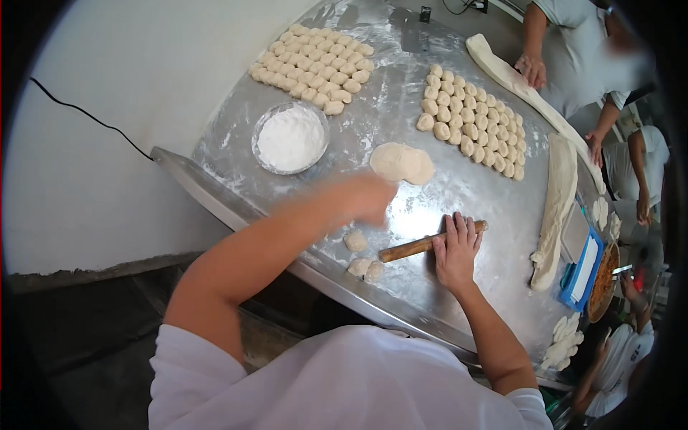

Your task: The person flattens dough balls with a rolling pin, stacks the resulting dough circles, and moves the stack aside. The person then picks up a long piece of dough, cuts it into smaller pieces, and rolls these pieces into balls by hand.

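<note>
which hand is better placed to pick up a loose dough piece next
Probably the left hand: nearer the loose dough pieces, though too blurred to tell if empty; the right hand lies over the rolling pin.

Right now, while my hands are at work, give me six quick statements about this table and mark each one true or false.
1. Your right hand is on the wooden rolling pin. True.
2. The flat dough rounds lie apart. False: the flat dough rounds overlap.
3. The bowl holds white powder. True.
4. Your left hand is on the pin too. False: your left hand, blurred, is off it, close to the flat dough rounds.
5. Three small dough pieces lie near one end of the pin. True.
6. The dough balls form one group. False: the dough balls form two separate groups.
</note>
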Demonstrator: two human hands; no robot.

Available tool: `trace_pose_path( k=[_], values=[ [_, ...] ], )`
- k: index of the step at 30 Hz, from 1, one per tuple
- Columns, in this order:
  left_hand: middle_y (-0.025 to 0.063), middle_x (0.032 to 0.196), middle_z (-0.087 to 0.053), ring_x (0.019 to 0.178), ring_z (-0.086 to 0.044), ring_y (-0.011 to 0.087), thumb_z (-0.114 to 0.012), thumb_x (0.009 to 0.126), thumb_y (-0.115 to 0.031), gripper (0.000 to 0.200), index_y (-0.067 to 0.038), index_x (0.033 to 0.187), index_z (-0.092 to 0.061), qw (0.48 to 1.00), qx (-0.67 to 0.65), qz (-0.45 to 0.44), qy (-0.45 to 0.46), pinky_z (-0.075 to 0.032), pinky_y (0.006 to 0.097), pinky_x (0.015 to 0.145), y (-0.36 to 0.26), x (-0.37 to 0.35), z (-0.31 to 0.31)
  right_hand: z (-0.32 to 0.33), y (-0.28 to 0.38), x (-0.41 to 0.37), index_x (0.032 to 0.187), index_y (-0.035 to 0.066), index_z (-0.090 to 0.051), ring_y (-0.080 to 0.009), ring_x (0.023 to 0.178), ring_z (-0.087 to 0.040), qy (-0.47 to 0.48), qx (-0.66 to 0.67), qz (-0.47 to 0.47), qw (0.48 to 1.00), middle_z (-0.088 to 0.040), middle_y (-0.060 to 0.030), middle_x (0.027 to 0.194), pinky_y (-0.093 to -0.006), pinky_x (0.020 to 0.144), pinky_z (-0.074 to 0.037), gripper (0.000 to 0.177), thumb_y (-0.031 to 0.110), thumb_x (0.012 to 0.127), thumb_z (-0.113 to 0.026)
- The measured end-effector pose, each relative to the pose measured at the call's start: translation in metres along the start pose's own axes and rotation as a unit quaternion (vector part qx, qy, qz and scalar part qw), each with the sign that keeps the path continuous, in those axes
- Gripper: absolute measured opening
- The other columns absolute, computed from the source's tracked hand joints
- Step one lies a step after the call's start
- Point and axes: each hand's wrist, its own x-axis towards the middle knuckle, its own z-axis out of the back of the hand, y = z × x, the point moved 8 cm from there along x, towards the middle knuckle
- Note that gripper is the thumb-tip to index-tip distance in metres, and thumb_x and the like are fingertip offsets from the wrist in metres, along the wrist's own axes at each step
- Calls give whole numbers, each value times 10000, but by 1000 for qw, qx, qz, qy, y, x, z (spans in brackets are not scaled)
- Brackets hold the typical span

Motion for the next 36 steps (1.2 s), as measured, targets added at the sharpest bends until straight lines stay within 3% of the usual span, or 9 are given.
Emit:
trace_pose_path(
  k=[5, 8, 11, 14, 20, 23, 29, 32, 36],
  values=[
    [165, 1206, -712, 1173, -669, 344, -905, 783, -296, 484, -39, 1147, -715, 996, 46, -79, 18, -539, 455, 962, -6, 0, -85, 5, -9, -3, 1548, 53, -476, -454, 1543, -282, -1, -5, 4, 1000, -402, -201, 1628, -676, 1251, -131, 575, 370, 1073, -539],
    [152, 1123, -736, 1101, -695, 364, -877, 832, -273, 403, -32, 1115, -720, 975, -109, -162, -110, -554, 462, 919, -21, 21, -48, 4, -15, -4, 1552, 57, -471, -456, 1543, -281, -4, -12, 5, 1000, -400, -201, 1630, -671, 1255, -139, 581, 369, 1069, -547],
    [132, 1013, -756, 980, -720, 384, -809, 911, -313, 328, -40, 1071, -724, 967, -208, -95, -115, -570, 466, 851, -31, 43, -33, 6, -16, -7, 1556, 60, -465, -461, 1543, -279, 0, -13, 5, 1000, -398, -201, 1631, -667, 1257, -155, 587, 364, 1063, -558],
    [111, 935, -764, 869, -734, 368, -680, 1012, -376, 321, -61, 1042, -734, 985, -87, -22, -146, -576, 478, 787, -43, 61, -33, 9, -17, -14, 1560, 59, -459, -471, 1542, -274, 4, -10, 9, 1000, -395, -203, 1632, -669, 1255, -174, 592, 353, 1058, -570],
    [160, 999, -764, 921, -749, 362, -444, 1121, -405, 452, -68, 1030, -732, 953, 81, -205, -206, -573, 512, 825, -76, 81, -54, 9, -20, -19, 1558, 48, -455, -506, 1538, -259, 12, -4, 17, 1000, -386, -220, 1632, -675, 1255, -183, 600, 323, 1044, -593],
    [155, 991, -761, 924, -744, 363, -445, 1113, -423, 462, -67, 1026, -725, 960, 105, -166, -198, -571, 501, 843, -77, 89, -52, 12, -18, -22, 1548, 24, -457, -517, 1537, -254, 0, 1, 26, 1000, -383, -234, 1628, -664, 1259, -187, 607, 317, 1037, -603],
    [196, 983, -733, 965, -717, 399, -735, 946, -358, 347, -27, 1046, -698, 954, -13, -146, -262, -559, 494, 876, -40, 45, -36, 18, -21, -31, 1506, -34, -473, -520, 1539, -249, 9, 10, 33, 999, -380, -266, 1616, -632, 1273, -184, 608, 312, 1027, -617],
    [245, 1053, -729, 1020, -712, 416, -815, 878, -315, 422, -5, 1115, -652, 973, 32, -148, -177, -557, 492, 892, -27, 39, -55, 19, -26, -35, 1494, -42, -479, -523, 1537, -249, 14, -1, 28, 1000, -383, -271, 1612, -631, 1276, -178, 602, 297, 1020, -628],
    [259, 1087, -739, 1043, -714, 432, -817, 863, -268, 398, 28, 1103, -702, 970, -174, -51, -161, -570, 491, 902, -48, 50, -50, 16, -23, -28, 1494, -74, -464, -515, 1536, -257, -1, -29, 35, 999, -361, -283, 1629, -626, 1276, -169, 637, 337, 1026, -598]
  ],
)
